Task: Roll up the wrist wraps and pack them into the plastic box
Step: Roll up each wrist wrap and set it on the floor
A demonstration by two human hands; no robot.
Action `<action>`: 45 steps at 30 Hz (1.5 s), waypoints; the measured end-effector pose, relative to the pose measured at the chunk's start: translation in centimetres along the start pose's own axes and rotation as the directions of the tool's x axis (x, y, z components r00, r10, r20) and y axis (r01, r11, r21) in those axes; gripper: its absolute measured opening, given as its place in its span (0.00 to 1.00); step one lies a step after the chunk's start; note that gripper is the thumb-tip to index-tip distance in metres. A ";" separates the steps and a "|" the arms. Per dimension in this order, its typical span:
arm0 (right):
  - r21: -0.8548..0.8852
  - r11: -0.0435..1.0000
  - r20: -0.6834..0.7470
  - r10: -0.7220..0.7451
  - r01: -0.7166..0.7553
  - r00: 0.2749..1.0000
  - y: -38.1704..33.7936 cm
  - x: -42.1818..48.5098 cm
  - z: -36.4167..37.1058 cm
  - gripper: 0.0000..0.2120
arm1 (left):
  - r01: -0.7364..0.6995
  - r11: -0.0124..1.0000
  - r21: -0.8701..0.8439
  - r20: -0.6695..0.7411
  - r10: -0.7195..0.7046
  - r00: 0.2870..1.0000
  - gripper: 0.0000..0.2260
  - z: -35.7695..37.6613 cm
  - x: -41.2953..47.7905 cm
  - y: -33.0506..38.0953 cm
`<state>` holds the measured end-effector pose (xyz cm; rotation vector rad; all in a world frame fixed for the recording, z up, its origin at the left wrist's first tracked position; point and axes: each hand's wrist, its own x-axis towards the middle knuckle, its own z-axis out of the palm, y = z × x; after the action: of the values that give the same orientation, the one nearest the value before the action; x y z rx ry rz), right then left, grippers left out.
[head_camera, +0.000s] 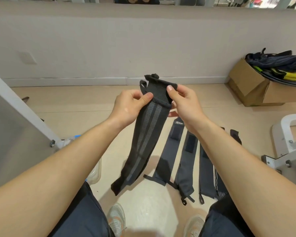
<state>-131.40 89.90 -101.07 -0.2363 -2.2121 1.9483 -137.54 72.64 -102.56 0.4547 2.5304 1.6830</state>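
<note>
1. Left hand (pixel 126 106) pinches the left edge of the black wrist wrap (pixel 143 142) near its upper end, thumb on top, fingers curled behind.
2. Right hand (pixel 183 103) pinches the right side of the same upper end, with the thumb pressed on the mesh patch and the fingers underneath.
3. The black wrist wrap is held in the air between both hands, above the floor (pixel 75 103). It has grey stripes down the middle, the long tail hangs down unrolled toward the knees, and a thumb loop sticks out at the top left.
4. Grey wraps (pixel 167 151) lie flat on the floor, side by side, just right of the hanging tail. At least three show. The rightmost ones are partly hidden under the right forearm, so I can't tell the exact count.
5. Plastic box (pixel 96 173): clear, on the floor at the left. Only a rounded corner shows past the left forearm, and its contents can't be seen.
6. Cardboard box (pixel 246 82) stands far right against the wall, with dark bags and yellow straps piled in it.
7. Grey shoes (pixel 116 218) are at the bottom centre.
</note>
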 end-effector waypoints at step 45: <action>0.445 0.877 0.110 0.151 -0.184 0.982 -0.9 -0.7 0.7 0.14 | -0.177 0.968 -0.178 -0.430 0.086 0.899 0.11 1.8 -0.5 3.0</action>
<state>-130.94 88.92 -100.28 -0.2981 -1.7470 2.5354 -136.06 75.16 -100.56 0.2739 2.5911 2.2958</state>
